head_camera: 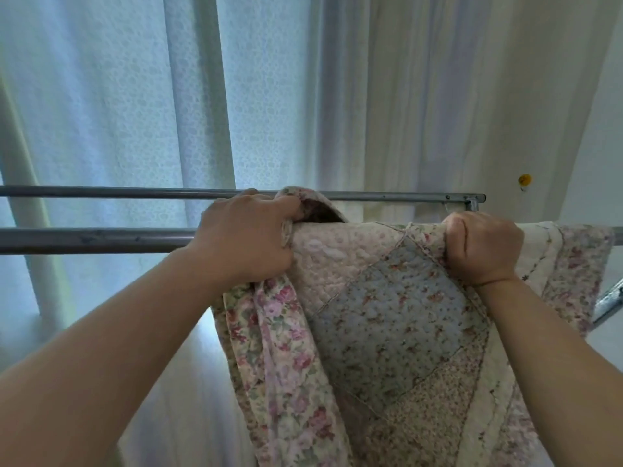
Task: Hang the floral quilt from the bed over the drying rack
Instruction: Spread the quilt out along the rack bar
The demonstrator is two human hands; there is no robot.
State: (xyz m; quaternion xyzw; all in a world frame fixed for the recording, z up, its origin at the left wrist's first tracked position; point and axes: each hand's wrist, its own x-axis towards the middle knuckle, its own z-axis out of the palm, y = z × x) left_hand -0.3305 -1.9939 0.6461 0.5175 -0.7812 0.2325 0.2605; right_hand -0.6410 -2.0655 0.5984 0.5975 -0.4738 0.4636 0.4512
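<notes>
**Heavy Near Side, Likely Slide-Back**

Nearest, hanging low and bunched at the left: most of the visible floral quilt (387, 315), draped over the near rail (94, 240) of the drying rack (473, 201). Gripped along the top by both fists, left hand (246, 237) curled tight round a gathered fold, right hand (482, 247) clenched on the cloth further right (fingers wrapped, not spread). Risky to release now: apparently too much weight on the near side, so likely to drag back off. Could also hang twisted, given the bunching at the left. Farther on, only a small hump raised toward the far rail (101, 191); touching or not, hard to tell. Beyond, a pale curtain (135, 96), possibly caught by a hard throw.
</notes>
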